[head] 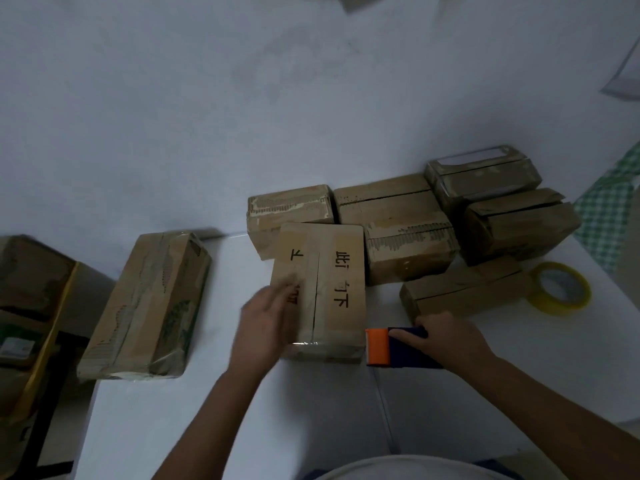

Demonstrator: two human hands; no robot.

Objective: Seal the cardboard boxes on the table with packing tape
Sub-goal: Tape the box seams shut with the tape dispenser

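Head view: printed cardboard box (322,289) sits mid-table, its seam running 12 to 6 o'clock. Left hand (268,322), blurred, rests flat-fingered on its 9 o'clock side. Right hand (446,339) grips the tape dispenser (394,348) at the box's 4 o'clock corner. More boxes (408,220) crowd 1 o'clock; a yellow tape roll (557,289) lies at 3 o'clock.

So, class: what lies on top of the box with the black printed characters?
The left hand lies blurred on the printed box. Its centre seam shows, with clear film at the near edge. The hand hides some print.
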